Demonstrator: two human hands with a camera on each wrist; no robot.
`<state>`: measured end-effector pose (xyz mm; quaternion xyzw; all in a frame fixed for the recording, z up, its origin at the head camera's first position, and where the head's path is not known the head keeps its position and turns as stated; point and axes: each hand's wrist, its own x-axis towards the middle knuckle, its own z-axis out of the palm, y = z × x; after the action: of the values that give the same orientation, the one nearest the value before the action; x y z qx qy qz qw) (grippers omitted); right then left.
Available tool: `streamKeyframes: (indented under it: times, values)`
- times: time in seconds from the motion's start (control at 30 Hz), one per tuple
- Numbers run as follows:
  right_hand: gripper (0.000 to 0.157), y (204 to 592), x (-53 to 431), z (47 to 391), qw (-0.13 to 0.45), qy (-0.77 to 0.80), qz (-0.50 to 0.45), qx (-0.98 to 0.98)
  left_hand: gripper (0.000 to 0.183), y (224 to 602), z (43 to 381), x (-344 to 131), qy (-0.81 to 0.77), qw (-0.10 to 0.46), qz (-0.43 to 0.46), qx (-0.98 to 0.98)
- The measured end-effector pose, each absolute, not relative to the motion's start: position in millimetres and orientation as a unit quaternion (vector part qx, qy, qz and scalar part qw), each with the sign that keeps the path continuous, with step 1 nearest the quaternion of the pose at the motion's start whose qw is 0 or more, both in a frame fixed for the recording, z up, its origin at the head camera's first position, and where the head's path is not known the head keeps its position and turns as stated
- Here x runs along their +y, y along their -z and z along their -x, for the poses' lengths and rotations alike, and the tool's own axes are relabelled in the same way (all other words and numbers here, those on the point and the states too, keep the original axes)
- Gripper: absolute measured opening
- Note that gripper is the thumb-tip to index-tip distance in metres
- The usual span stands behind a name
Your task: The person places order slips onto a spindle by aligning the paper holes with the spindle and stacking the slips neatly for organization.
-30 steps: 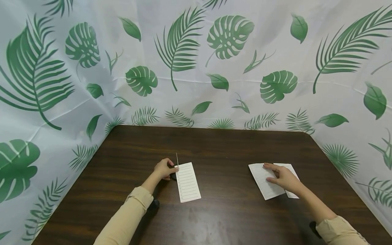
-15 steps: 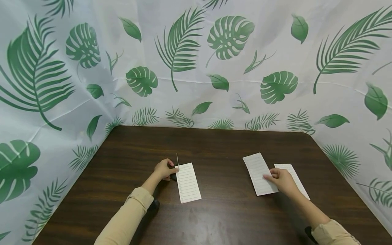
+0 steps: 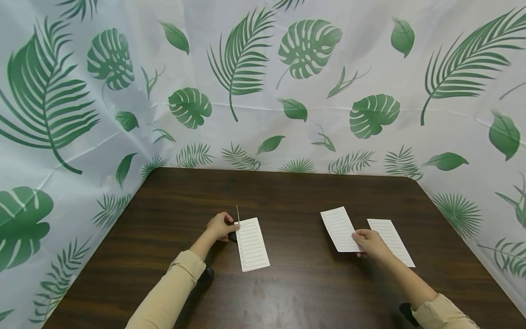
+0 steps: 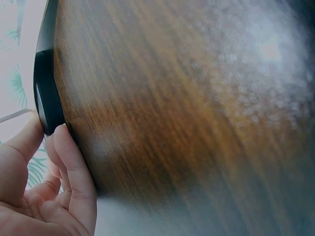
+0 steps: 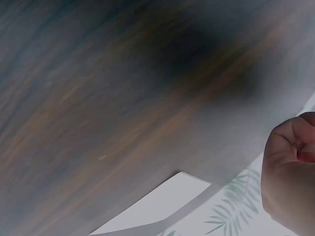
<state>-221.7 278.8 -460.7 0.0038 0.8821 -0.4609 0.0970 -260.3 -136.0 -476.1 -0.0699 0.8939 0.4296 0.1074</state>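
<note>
My left hand (image 3: 219,227) pinches the black base of a paper spike (image 4: 47,101) between thumb and fingers, low at the table. Its thin pin (image 3: 238,214) stands upright. At the pin, a stack of lined paper slips (image 3: 252,245) has its upper left corner and reaches toward me over the table. On the right, my right hand (image 3: 370,242) pinches a lined paper slip (image 3: 339,228) by its near right corner. That slip is raised and tilted. Another lined slip (image 3: 392,242) lies just right of the hand; in the right wrist view the right hand (image 5: 290,172) shows curled fingers.
The dark wooden table (image 3: 287,196) spreads under everything, with bare wood between the two hands. A white curtain (image 3: 255,73) with green leaf prints hangs behind its far edge and along both sides.
My right hand has lifted a slip off the other one on the right, carried it leftward, and now pinches it by a corner. The left hand, spike and stack stay still.
</note>
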Motion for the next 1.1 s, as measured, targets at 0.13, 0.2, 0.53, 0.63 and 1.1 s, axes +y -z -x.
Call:
streamKeyframes:
  times: [0.13,0.2,0.53,0.63,1.1]
  values:
    - [0.036,457.1,268.2,220.9,0.091,0.472,-0.007,0.877,0.025,475.5,260.4,-136.3,-0.43,0.116,0.073,0.892]
    - [0.036,454.6,262.6,220.5,0.089,0.479,-0.009,0.873,0.025,475.4,261.1,-136.7,-0.432,0.121,0.073,0.89]
    - [0.035,441.5,240.7,216.6,0.081,0.503,-0.024,0.86,0.026,475.7,268.3,-140.0,-0.442,0.142,0.08,0.882]
    - [0.035,438.7,237.1,215.7,0.084,0.514,-0.033,0.853,0.026,475.6,267.6,-140.2,-0.452,0.147,0.083,0.876]
    - [0.034,428.5,220.6,216.4,0.092,0.537,-0.026,0.838,0.03,469.6,264.5,-139.5,-0.473,0.155,0.101,0.861]
